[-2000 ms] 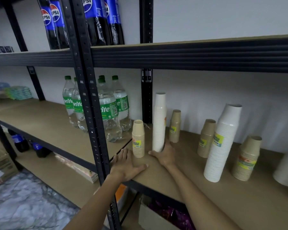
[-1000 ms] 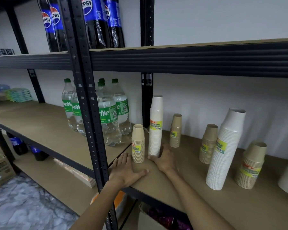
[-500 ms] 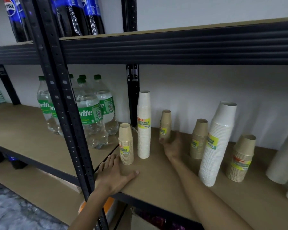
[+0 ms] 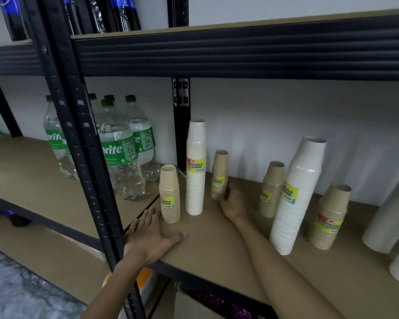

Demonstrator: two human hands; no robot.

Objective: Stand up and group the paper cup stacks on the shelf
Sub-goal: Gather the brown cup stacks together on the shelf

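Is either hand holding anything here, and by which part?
Right hand grips a brown cup stack near its base; left hand lies flat on the shelf.

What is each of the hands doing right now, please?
Left hand: open, flat on the shelf board.
Right hand: closed around the base of the small brown cup stack.

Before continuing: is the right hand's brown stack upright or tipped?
Upright. The brown stack stands vertical, right hand gripping its lower part.
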